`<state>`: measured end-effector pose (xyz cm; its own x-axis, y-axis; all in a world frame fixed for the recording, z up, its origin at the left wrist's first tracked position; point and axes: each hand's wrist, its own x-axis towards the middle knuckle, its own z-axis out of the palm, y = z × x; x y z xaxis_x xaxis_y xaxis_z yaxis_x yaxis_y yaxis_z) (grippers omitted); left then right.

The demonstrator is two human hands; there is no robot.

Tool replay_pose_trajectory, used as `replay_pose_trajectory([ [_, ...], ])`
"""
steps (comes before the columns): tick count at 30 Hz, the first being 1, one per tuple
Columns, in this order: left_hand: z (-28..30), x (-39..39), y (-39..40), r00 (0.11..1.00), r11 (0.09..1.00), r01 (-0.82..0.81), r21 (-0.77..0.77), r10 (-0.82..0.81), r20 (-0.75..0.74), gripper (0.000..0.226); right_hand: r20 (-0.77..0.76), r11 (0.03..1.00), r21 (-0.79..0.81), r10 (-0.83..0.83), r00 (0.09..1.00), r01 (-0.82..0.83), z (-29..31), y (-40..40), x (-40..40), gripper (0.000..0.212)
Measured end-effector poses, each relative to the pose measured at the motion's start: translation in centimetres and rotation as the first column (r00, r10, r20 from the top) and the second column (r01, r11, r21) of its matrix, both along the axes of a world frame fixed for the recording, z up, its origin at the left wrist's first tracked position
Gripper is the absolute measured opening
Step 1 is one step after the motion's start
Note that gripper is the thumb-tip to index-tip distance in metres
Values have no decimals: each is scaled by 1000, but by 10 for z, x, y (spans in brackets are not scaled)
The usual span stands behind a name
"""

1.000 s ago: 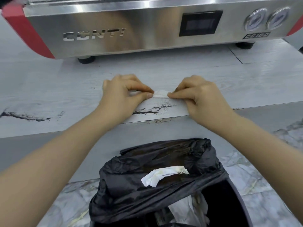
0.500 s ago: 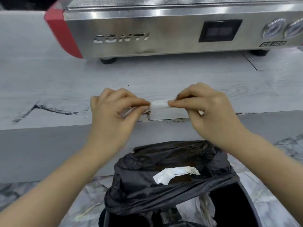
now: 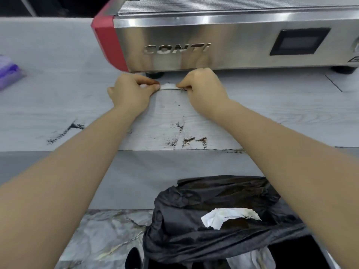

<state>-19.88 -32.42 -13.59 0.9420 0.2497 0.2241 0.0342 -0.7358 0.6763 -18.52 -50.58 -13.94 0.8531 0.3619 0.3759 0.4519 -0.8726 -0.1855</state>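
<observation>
Head view: the left hand (image 3: 132, 93) and right hand (image 3: 204, 88) each pinch one end of a small white folded paper strip (image 3: 168, 86), held taut between them low over the grey wood-grain counter (image 3: 58, 105), just short of the stainless-steel espresso machine (image 3: 223, 41). Judged step: positioning the strip beyond the scattered dark coffee grounds (image 3: 194, 141) on the hands' near side. The next move calls for dragging it back, edge pressed flat, toward the black-lined bin (image 3: 213, 191) beneath the forearms.
</observation>
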Motion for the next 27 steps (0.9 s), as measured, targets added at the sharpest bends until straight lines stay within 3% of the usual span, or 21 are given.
replay_pose_trajectory([
  [2,1,0,2,999,999,42,23,-42,-10,7,-10,998,-37,59,998,-59,2,-4,0,39],
  [6,-3,-18,3,989,988,142,56,-143,23,3,8,981,62,184,983,-184,3,-23,-25,39],
  [15,-9,-107,-15,939,945,309,104,-321,123,4,-36,936,122,338,940,-331,5,-64,-101,36],
  [23,-19,-171,-54,907,926,348,142,-372,199,5,-34,940,133,320,947,-313,0,-108,-164,33],
  [27,-19,-180,-58,900,932,355,81,-363,242,6,7,939,200,286,958,-281,3,-111,-180,37],
])
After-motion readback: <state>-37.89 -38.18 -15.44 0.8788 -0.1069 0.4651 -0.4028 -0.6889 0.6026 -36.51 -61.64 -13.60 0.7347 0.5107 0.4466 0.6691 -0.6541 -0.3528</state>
